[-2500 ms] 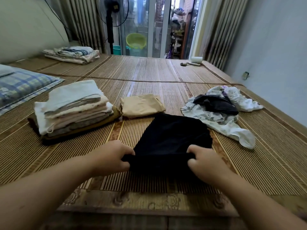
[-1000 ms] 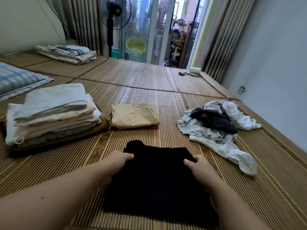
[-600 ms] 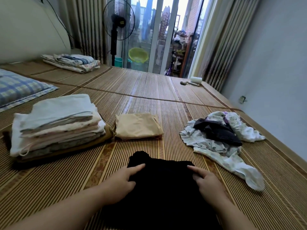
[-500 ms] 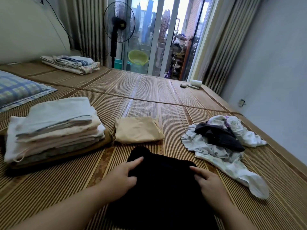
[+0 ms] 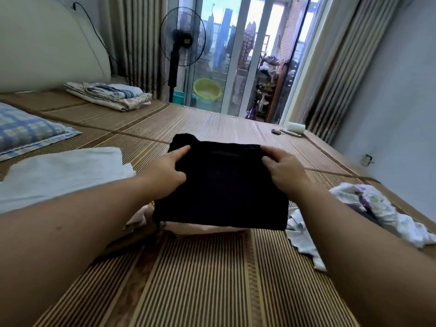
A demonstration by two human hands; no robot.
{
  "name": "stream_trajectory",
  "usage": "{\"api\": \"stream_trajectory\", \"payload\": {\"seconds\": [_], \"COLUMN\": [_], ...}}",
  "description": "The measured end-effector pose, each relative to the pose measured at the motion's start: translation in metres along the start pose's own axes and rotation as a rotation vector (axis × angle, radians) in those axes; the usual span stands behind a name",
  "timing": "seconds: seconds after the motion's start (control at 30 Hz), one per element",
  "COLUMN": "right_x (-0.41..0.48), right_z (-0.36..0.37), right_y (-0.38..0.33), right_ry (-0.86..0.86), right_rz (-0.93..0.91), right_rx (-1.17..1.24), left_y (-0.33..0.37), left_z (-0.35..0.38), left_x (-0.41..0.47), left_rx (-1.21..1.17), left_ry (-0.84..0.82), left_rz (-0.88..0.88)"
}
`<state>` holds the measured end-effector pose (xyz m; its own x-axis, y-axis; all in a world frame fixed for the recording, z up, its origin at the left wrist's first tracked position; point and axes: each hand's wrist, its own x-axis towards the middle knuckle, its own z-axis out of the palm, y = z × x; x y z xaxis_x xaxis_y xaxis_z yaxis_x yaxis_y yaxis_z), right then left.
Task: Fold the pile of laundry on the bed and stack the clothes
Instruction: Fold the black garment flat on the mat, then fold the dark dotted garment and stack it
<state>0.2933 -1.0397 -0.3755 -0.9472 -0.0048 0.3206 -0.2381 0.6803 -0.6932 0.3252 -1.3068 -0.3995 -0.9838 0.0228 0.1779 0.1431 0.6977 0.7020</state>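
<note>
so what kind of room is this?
Probably a home bedroom: a bamboo-mat bed, a checked pillow near the padded headboard, and a pedestal fan by the glass balcony door.

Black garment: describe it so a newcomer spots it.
On the mat-covered bed, look mid-frame, before the glass door. The left hand and right hand hold a folded black garment. Unlike the mostly pale crumpled pile at right, it is flat and all dark.

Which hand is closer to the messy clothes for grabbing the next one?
The right hand, probably. Both hands hold the black garment, but the messy pile lies just beside the right arm, while the left hand is over by the folded stack.
</note>
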Motion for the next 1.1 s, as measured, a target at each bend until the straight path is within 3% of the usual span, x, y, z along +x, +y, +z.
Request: {"api": "stream_trajectory", "payload": {"seconds": [0.13,0.33,0.53,0.77,0.93,1.1], "right_x": [0.023,0.006,-0.021,-0.122,-0.179,-0.199], "right_z": [0.054,0.117,0.098,0.011,-0.075,-0.124], "right_y": [0.028,0.069,0.073,0.091,0.130,0.178], "right_ry": [-0.241,-0.495,-0.426,-0.194,-0.098,-0.126], "right_rz": [0.090,0.062,0.111,0.133,0.316,0.634], "right_rx": [-0.293,-0.615,-0.528,-0.526,-0.602,-0.589], "left_y": [-0.024,-0.054,-0.043,0.030,0.105,0.155], "left_z": [0.040,0.103,0.107,0.137,0.185,0.237], "left_x": [0.023,0.028,0.014,-0.048,-0.078,-0.095], "left_rx": [0.447,0.587,0.551,0.415,0.440,0.517], "left_ry": [-0.203,-0.366,-0.315,-0.199,-0.333,-0.457], "left_rz": [-0.167,-0.158,-0.124,0.203,0.333,0.468]}}
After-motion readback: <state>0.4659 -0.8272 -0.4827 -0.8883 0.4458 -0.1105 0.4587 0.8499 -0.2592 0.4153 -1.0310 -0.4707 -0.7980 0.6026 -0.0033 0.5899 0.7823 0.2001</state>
